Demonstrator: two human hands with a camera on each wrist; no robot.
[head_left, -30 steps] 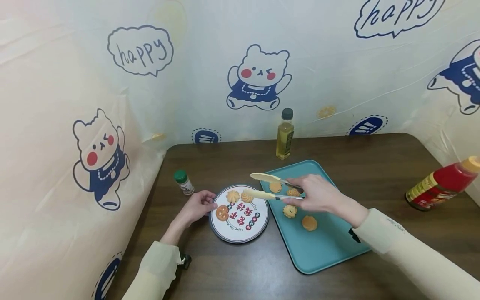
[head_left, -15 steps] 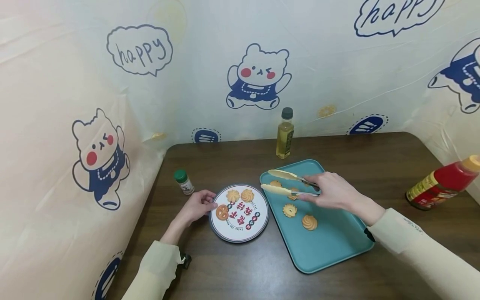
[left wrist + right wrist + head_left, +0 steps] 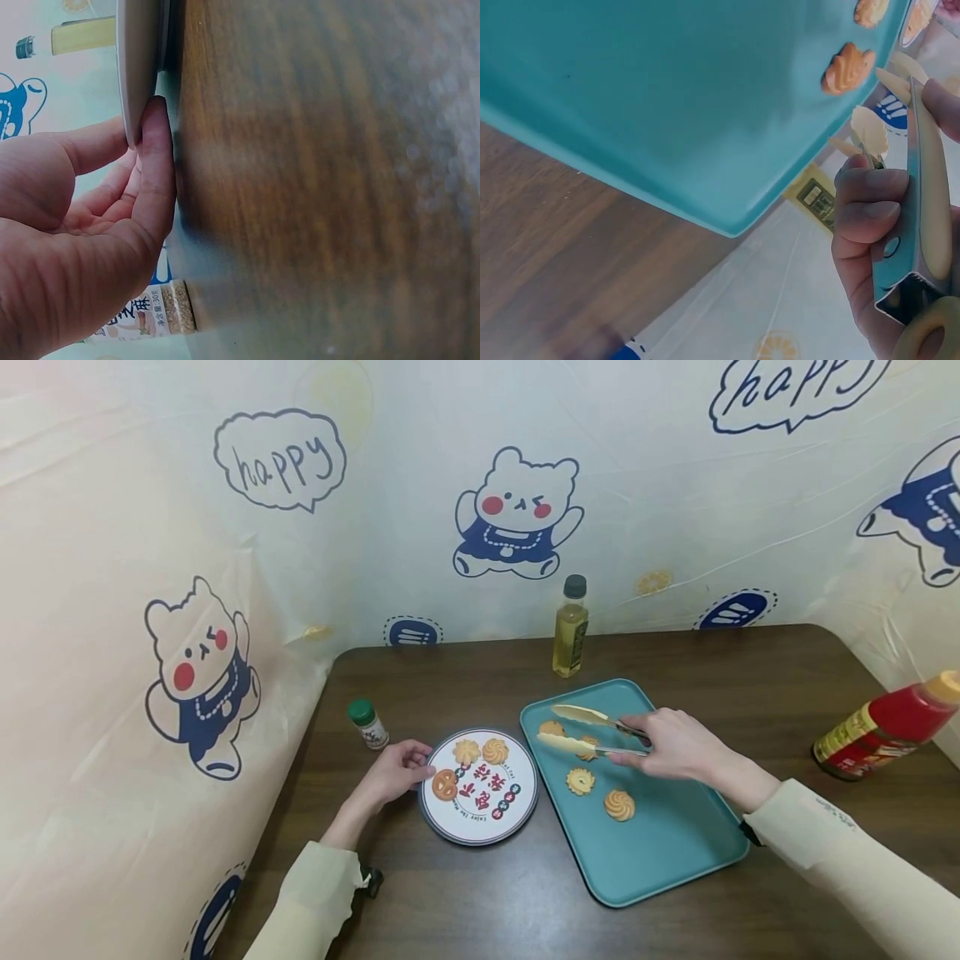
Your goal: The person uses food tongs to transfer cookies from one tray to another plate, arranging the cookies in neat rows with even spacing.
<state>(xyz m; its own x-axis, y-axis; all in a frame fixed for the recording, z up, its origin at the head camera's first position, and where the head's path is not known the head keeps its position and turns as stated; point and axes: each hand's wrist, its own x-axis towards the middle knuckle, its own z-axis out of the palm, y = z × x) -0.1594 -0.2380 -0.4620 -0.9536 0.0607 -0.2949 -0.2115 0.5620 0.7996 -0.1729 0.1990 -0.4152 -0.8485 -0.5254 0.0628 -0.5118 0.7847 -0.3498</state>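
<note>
At the left, my left hand (image 3: 393,772) grips the rim of a round white plate (image 3: 472,831), thumb above and a finger underneath, as the left wrist view shows. Two swirled cookies (image 3: 495,752) and a pretzel-shaped cookie (image 3: 445,785) lie on the plate. My right hand (image 3: 678,747) holds metal tongs with cream tips (image 3: 585,716) over the far part of the teal tray (image 3: 637,860). The tips stand apart, above cookies that they partly hide. Nearer on the tray lie a flower-shaped cookie (image 3: 580,781) and a round swirled cookie (image 3: 619,805).
A green-capped shaker (image 3: 367,724) stands beyond my left hand. Behind the tray is a bottle of yellow oil (image 3: 570,631). A red squeeze bottle (image 3: 881,727) with a yellow cap stands at the right of the brown table (image 3: 465,910).
The tongs have moved right, from over the plate to over the tray. A swirled cookie at their tips has been let go onto the plate. My left hand has stayed at the rim.
</note>
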